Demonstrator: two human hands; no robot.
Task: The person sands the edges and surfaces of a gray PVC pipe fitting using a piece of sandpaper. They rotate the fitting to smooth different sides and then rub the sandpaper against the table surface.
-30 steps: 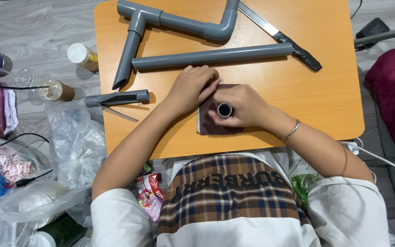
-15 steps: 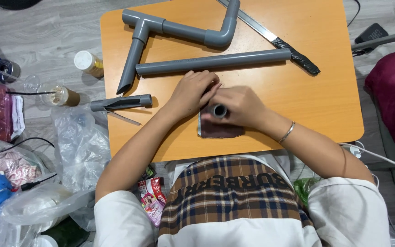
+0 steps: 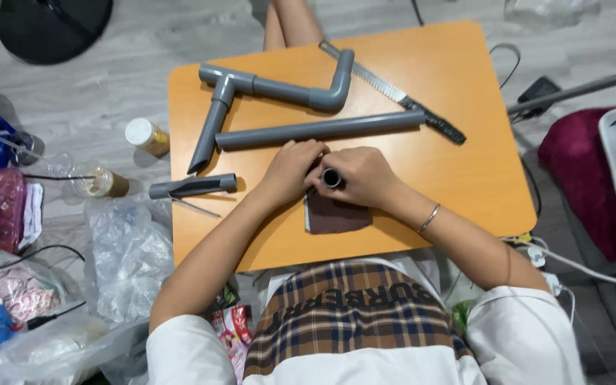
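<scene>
Orange worktop (image 3: 465,171) over grey floor: a short grey pipe piece (image 3: 332,177) stands open-end-up near its front middle, above a brown sandpaper sheet (image 3: 336,214). Right hand (image 3: 362,177) has its fingers wrapped around the piece; left hand (image 3: 290,171) curls against it. Just beyond lie a long grey pipe (image 3: 319,129), a jointed pipe assembly (image 3: 272,89) and a saw (image 3: 393,93).

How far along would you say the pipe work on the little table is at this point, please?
Already joined: the grey pipe assembly with its tee and elbow. In hand: the right hand grips a short pipe piece upright on dark sandpaper, the left hand beside it. Left, judging by what lies loose: the long straight pipe and a short cut pipe.
</scene>
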